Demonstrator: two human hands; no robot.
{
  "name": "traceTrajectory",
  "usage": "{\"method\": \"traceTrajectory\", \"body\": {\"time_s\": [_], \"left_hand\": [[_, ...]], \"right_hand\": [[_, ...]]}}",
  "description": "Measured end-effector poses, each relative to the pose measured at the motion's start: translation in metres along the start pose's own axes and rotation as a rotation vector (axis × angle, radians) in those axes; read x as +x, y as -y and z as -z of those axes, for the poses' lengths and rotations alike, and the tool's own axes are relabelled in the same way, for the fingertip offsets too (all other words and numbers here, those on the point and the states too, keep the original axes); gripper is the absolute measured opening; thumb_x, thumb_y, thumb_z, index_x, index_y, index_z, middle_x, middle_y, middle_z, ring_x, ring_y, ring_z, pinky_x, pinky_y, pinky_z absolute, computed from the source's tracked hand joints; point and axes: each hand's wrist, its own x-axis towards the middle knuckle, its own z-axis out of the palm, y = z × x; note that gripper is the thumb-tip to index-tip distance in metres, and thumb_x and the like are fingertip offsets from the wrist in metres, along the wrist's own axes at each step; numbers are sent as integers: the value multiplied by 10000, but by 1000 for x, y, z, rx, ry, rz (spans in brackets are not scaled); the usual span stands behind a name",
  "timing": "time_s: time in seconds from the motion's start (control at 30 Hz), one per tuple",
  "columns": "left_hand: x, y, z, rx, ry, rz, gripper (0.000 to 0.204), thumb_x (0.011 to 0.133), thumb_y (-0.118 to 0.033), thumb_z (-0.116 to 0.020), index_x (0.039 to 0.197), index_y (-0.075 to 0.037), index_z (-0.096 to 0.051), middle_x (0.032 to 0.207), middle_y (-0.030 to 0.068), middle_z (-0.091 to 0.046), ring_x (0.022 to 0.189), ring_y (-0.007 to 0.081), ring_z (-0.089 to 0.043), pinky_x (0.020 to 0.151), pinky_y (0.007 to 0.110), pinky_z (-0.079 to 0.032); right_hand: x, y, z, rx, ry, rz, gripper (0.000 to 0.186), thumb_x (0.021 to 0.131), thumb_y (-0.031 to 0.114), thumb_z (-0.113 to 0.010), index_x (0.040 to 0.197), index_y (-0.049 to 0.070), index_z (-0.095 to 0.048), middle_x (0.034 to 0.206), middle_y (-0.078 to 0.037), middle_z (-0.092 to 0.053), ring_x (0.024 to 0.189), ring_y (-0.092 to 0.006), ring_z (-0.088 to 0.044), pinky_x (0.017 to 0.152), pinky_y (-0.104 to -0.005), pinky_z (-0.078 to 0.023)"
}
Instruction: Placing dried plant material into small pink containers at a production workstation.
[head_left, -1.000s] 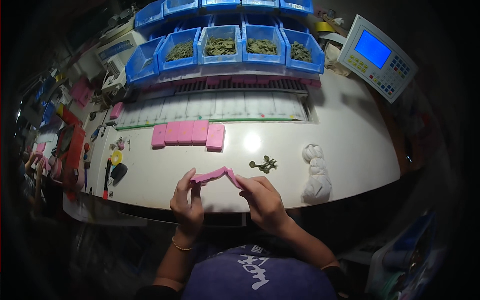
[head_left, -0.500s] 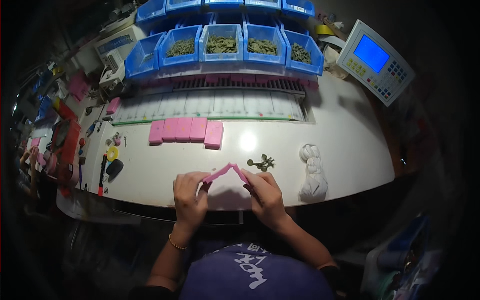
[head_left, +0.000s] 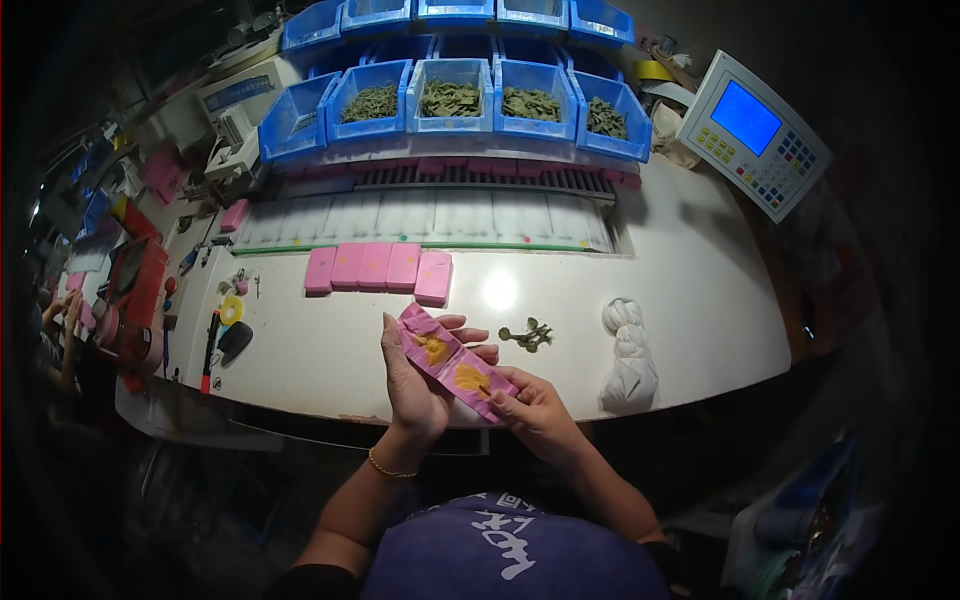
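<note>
A pink rubber mold (head_left: pixel 455 358) is opened flat like a book, its two halves showing yellow patches inside. My left hand (head_left: pixel 415 390) cradles it from beneath at the left end, thumb on the near side and fingertips showing past the far edge. My right hand (head_left: pixel 538 415) pinches the right end between thumb and fingers, close to a small dark spot on the yellow. On the table, right of the mold, lies a small cluster of dark green pieces (head_left: pixel 527 334) with roundish heads. Several closed pink blocks (head_left: pixel 374 266) stand in a row beyond my hands.
Blue bins (head_left: pixel 451 94) holding greenish pieces line the back. A control panel with a blue screen (head_left: pixel 755 130) stands at right, above a knotted white cloth bundle (head_left: pixel 629 358). At left lie a yellow ring (head_left: pixel 231 310), a dark rounded object (head_left: pixel 235 342) and a red-and-black pen (head_left: pixel 210 350).
The pink mold, bent into a peak between both hands before, is now spread open with its yellow inside showing. My left hand has turned palm up beneath it and shifted right.
</note>
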Motion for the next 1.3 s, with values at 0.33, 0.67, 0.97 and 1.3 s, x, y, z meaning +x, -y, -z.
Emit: {"method": "traceTrajectory", "body": {"time_s": [0.33,0.67,0.97,1.3], "left_hand": [[5,1,-25,-79,-91,-50,706,991,-672,-258,1068,-33,-548,711,106,-565,580,215,-547,576,371,-513],[3,-2,-27,66,-51,-28,727,991,-676,-249,1066,-20,-553,680,126,-578,549,215,-556,532,349,-508],[-19,16,-19,668,358,-221,815,977,-687,-256,1151,47,-565,939,128,-655,800,168,-665,677,291,-560],[-26,7,-1,1047,460,-678,296,953,-253,-663,1094,-2,-597,1017,137,-626,822,174,-623,689,276,-502]], "right_hand": [[-4,-8,9,-68,79,45,359,971,105,-631,1278,-11,-486,1093,-75,-659,978,-108,-645,911,-254,-507],[-21,13,6,-769,-85,490,389,829,38,-753,1189,27,-607,1167,-92,-638,938,-151,-601,822,-299,-506],[-4,29,-13,-844,-298,789,444,816,124,-786,1215,32,-614,1141,-100,-593,963,-200,-550,840,-321,-476],[-20,38,-6,-748,-134,569,334,849,121,-765,1144,9,-657,1057,-68,-625,1050,-160,-572,950,-311,-438]]}}
